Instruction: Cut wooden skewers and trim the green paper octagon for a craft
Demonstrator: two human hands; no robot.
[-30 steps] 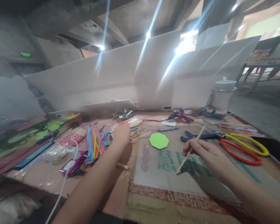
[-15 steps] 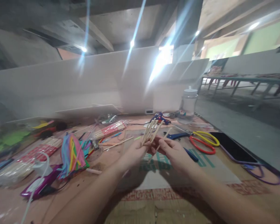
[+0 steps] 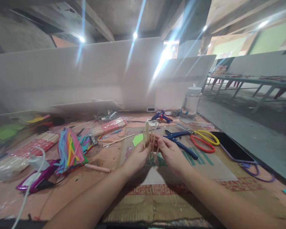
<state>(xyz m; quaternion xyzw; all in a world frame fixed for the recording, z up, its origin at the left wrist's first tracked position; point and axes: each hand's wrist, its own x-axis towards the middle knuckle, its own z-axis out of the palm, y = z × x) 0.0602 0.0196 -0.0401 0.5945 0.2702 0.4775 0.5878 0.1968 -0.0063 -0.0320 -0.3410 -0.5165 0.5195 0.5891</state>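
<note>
Both my hands meet above the cardboard sheet [image 3: 200, 171] in the middle of the table. My left hand [image 3: 137, 157] grips a small bundle of thin wooden sticks [image 3: 148, 135] that stand nearly upright. My right hand [image 3: 170, 154] pinches the same bundle from the right side, fingers closed on the sticks. A green paper polygon [image 3: 137, 139] lies flat just behind my left hand.
Scissors with red and yellow handles [image 3: 201, 140] and a blue tool [image 3: 178, 141] lie right of my hands; a phone [image 3: 230, 146] further right. A colourful strip bundle [image 3: 70, 151], stick packets [image 3: 109, 126], a purple glue gun [image 3: 38, 179], a blue glue gun [image 3: 160, 116] and a jar [image 3: 192, 101] surround them.
My left hand left the table's left side and came up with a bundle of sticks. My right hand brought its single stick over and joined it. The bundle now stands more upright.
</note>
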